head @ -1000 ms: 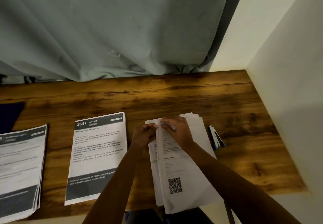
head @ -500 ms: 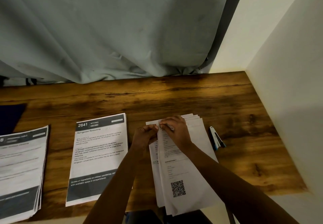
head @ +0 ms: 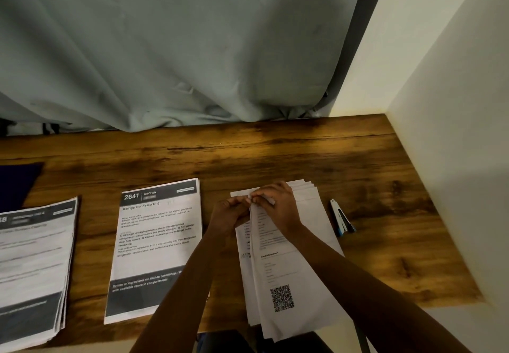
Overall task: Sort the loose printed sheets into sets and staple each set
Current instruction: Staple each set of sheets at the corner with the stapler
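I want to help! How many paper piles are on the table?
3: left pile at the edge, middle pile headed 2641, right pile beside the stapler. More may lie off-frame.

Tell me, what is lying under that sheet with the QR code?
Under the QR-code sheet lie more white sheets, their edges fanning out at the left and top right, on the wooden table. Their print and number are covered.
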Tool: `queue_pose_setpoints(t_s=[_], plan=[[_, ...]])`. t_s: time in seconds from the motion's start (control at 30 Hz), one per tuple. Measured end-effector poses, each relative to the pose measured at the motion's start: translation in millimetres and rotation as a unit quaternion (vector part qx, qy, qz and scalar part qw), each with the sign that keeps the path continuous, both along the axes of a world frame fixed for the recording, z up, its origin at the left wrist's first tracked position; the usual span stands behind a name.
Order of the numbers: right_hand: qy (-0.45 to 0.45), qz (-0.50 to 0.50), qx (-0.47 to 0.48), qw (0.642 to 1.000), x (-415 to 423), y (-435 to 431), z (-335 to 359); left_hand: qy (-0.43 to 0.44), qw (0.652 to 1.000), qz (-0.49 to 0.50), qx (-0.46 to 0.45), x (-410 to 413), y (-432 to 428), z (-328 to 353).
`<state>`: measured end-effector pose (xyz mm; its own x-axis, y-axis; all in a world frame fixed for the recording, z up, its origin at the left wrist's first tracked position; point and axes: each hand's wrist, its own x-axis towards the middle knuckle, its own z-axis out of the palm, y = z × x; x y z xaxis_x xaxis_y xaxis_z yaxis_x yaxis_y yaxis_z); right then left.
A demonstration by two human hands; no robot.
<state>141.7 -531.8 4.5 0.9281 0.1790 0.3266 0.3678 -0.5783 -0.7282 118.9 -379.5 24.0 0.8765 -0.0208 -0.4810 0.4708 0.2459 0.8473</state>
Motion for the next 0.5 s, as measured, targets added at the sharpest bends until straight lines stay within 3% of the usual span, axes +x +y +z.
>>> queue_pose_setpoints(t_s=[0.13, 0.5], plan=[[-0.026, -0.013, -0.007, 1.0, -2.1, 0.8, 0.5, 0.016, 0.999, 0.001, -0.036, 0.3, -0.2, 0.9], [-0.017, 0.001, 0.005, 1.0, -0.2, 4.2, 6.1, 0.008, 1.0, -0.005, -0.029, -1.1, 0.1, 6.6]])
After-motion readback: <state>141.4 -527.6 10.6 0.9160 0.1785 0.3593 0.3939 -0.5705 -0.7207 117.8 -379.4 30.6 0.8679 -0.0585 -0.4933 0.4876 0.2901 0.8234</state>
